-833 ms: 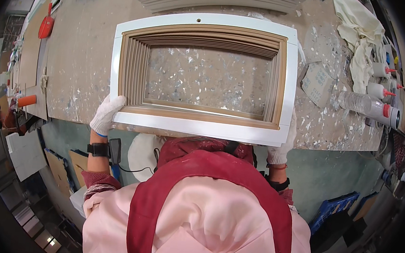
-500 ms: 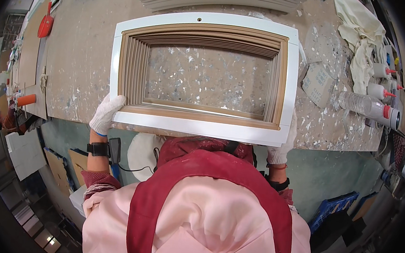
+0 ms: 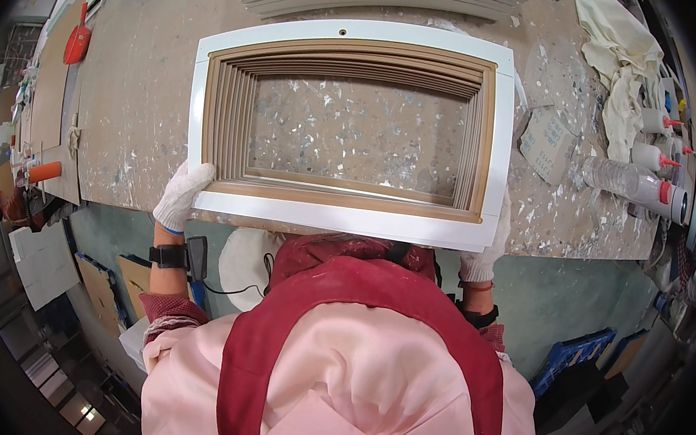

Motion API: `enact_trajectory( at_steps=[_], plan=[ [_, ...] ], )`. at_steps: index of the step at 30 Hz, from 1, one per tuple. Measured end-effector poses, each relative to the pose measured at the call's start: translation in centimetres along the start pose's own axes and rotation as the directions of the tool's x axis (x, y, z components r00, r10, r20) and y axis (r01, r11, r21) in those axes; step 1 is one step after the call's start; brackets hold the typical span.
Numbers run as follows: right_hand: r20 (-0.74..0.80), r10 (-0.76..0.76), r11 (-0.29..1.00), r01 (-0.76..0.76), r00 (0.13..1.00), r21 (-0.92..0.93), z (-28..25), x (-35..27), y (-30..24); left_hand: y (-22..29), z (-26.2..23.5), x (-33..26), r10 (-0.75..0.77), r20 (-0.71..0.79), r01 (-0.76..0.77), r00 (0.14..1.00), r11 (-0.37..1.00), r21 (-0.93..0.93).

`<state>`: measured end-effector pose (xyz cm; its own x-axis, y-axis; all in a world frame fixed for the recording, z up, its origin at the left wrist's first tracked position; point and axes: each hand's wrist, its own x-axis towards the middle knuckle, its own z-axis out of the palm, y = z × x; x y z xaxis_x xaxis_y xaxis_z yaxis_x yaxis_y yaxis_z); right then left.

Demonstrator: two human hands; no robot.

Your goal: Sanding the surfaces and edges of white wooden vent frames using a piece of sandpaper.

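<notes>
both gloved hands clamp the frame [image 3: 347, 123] by its near corners, left hand [image 3: 180, 197] and right hand [image 3: 484, 257] (mostly hidden), steadying it flat on the near bench [image 3: 137, 86] edge.

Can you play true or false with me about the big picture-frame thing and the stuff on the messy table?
1. Both hands hold the frame. True: the left hand grips its near left corner and the right hand its near right corner.
2. The hands are bare. False: both wear white gloves.
3. The frame is white outside and brown inside. True.
4. A glass pane fills the frame. False: the speckled table shows straight through the middle.
5. The squeeze bottles stand to the left of the frame. False: they lie to its right, near a crumpled cloth.
6. A red scoop lies far off on the left. True.
</notes>
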<state>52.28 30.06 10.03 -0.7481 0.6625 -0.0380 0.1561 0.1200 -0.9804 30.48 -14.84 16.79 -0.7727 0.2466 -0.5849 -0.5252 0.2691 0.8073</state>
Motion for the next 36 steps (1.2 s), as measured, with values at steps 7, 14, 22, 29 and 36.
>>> enact_trajectory(
  at_steps=[7, 14, 22, 29, 36],
  plan=[
    [0.023, 0.035, 0.991, -0.038, 0.999, 0.126, -0.1, -0.1, 0.4, -0.2, -0.1, 0.1, 0.015, 0.008, -0.015, 1.000, 1.000, 0.000],
    [-0.004, 0.034, 0.999, -0.034, 0.999, -0.004, 0.1, 0.0, -0.4, 0.0, 0.2, 0.0, 0.009, -0.008, -0.008, 1.000, 1.000, 0.022],
    [0.010, -0.054, 0.995, 0.055, 0.998, -0.082, 0.0, 0.0, -0.1, 0.1, 0.2, 0.1, 0.014, -0.017, -0.013, 1.000, 1.000, 0.016],
    [0.003, -0.045, 0.998, 0.045, 0.999, -0.032, -0.1, 0.0, 0.7, 0.0, 0.2, 0.2, 0.016, -0.005, -0.016, 1.000, 1.000, 0.023],
    [0.015, -0.139, 0.970, 0.139, 0.990, -0.201, -0.3, 0.0, 0.2, -0.1, 0.2, 0.1, 0.022, -0.003, -0.022, 1.000, 1.000, 0.004]
  ],
)
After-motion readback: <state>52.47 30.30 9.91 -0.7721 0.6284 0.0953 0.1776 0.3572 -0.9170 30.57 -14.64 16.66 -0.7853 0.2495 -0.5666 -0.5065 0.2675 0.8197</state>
